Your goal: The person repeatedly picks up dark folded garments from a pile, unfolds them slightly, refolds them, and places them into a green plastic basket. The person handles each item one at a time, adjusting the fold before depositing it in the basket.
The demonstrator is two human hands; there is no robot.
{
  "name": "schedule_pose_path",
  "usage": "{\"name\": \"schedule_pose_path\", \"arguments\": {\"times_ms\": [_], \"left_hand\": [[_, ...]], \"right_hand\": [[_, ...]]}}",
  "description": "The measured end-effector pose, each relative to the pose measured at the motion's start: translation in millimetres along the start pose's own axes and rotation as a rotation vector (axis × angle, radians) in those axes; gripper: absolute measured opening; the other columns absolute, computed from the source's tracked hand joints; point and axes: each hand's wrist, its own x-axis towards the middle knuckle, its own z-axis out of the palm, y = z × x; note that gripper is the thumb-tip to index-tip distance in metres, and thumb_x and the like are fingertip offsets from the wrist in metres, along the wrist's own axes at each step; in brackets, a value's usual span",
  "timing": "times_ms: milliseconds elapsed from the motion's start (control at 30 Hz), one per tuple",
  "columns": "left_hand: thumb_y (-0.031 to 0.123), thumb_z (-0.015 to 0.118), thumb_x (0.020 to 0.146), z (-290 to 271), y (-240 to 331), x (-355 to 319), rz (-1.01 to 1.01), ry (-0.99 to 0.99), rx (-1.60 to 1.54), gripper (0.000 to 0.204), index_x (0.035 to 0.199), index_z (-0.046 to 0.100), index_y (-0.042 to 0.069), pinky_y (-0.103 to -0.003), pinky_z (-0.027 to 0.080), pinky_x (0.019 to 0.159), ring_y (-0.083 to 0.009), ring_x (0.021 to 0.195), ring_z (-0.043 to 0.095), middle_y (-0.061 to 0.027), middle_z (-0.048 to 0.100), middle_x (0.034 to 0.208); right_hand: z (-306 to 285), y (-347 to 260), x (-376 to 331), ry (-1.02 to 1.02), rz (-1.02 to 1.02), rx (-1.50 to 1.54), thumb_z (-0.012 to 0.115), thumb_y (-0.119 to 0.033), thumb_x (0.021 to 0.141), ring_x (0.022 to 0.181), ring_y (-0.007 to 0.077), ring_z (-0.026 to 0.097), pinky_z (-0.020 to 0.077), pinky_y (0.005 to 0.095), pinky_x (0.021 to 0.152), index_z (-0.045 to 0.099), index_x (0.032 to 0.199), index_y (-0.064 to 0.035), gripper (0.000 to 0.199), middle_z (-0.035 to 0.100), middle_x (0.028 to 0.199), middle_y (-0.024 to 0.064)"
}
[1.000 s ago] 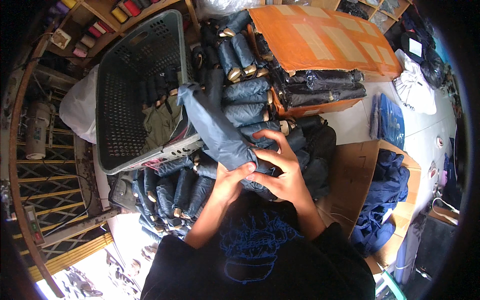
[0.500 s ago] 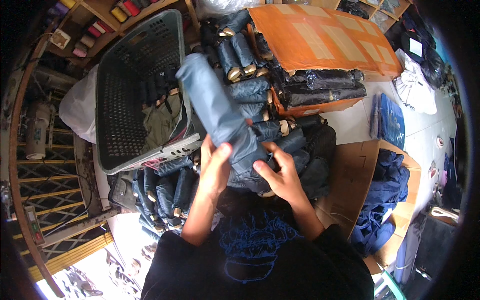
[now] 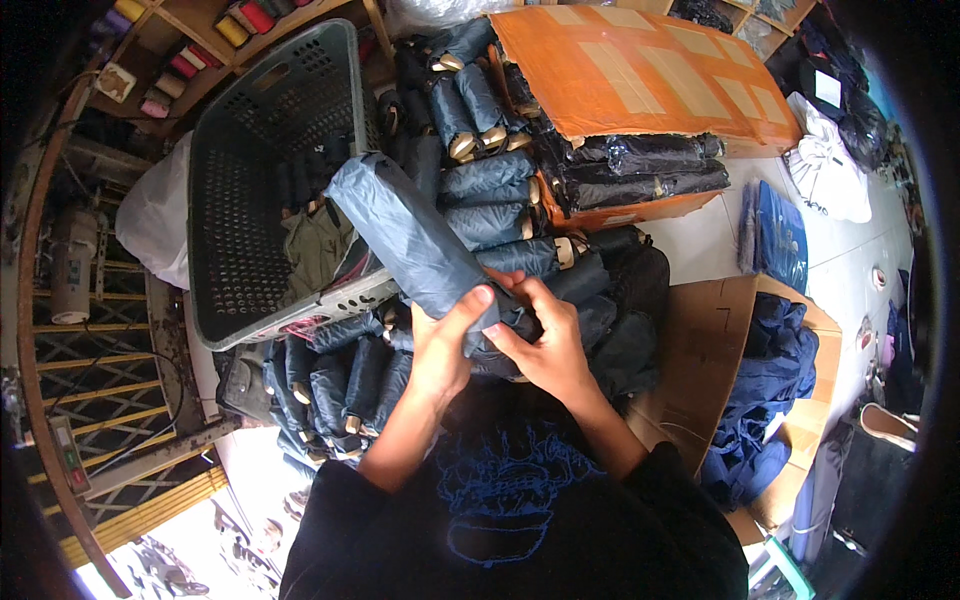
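Centrally, my left hand (image 3: 441, 346) and right hand (image 3: 551, 343), each grip clasping, hold a blue roll (image 3: 408, 238) by its near end; the far end points left, toward a basket (image 3: 222, 235).

1. The person wears a loose black fabric top (image 3: 420, 520) with a soft, matte look.
2. Its chest carries a thin-lined blue sketch-like print (image 3: 505, 490): the far part is a tangle of jagged, looping strokes, the near part a rounded, bowl-like outline.
3. The wide black left sleeve (image 3: 350, 490) and the matching black right sleeve (image 3: 665, 480) end around the elbows, their folds lost in the dark cloth.
4. Beyond the cuffs, the left forearm (image 3: 405, 440) and right forearm (image 3: 612, 430) are bare.
5. The left hand (image 3: 445, 345) and right hand (image 3: 550, 345) are bare too.
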Motion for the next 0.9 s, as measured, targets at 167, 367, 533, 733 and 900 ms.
{"name": "schedule_pose_path", "arguments": {"times_ms": [167,367,533,733,900], "left_hand": [[0.023,0.069,0.077,3.6,9.1,-1.1,0.030,-0.007,0.097,0.039,0.103,0.055,-0.002,-0.039,0.048,0.086,-0.0260,0.092,0.061,-0.0158,0.063,0.094],[0.008,0.074,0.076,8.0,-24.2,-20.7,0.075,0.088,0.038,0.030,0.101,0.059,0.001,-0.028,0.045,0.080,-0.0134,0.086,0.057,-0.0043,0.061,0.093],[0.024,0.069,0.080,1.6,-14.4,-14.2,0.008,-0.092,-0.001,0.044,0.112,0.053,-0.002,-0.036,0.044,0.091,-0.0232,0.103,0.058,-0.0150,0.063,0.108],[0.034,0.072,0.076,-18.8,-3.1,5.3,0.102,-0.250,-0.142,0.059,0.110,0.049,-0.008,-0.043,0.048,0.088,-0.0307,0.098,0.061,-0.0200,0.060,0.101],[0.021,0.074,0.075,-5.5,-3.4,-11.0,0.109,-0.148,-0.017,0.043,0.103,0.053,-0.003,-0.037,0.050,0.077,-0.0247,0.086,0.062,-0.0149,0.061,0.089]], "right_hand": [[4.2,-3.2,-3.1,-0.091,0.291,0.172,0.072,-0.029,0.076,0.087,0.0193,0.065,0.0502,0.0319,0.075,0.057,0.113,0.0030,0.052,0.066,0.096,0.0169],[2.4,-7.9,-8.0,0.034,0.104,0.035,0.072,-0.022,0.072,0.084,0.0167,0.065,0.0502,0.0319,0.074,0.061,0.108,0.0012,0.044,0.067,0.090,0.0150],[-3.4,-4.4,-2.0,-0.022,0.079,-0.033,0.073,-0.023,0.076,0.087,0.0158,0.064,0.0505,0.0304,0.073,0.057,0.116,0.0009,0.049,0.066,0.095,0.0146],[1.1,1.1,-10.2,-0.313,0.625,0.609,0.063,-0.025,0.087,0.067,0.0180,0.064,0.0498,0.0256,0.050,0.041,0.124,0.0017,0.050,0.061,0.090,0.0137],[14.0,1.6,-24.0,-0.186,0.727,0.415,0.065,-0.032,0.083,0.051,0.0067,0.050,0.0354,0.0187,0.037,0.035,0.127,-0.0029,0.060,0.056,0.081,0.0075]]}}
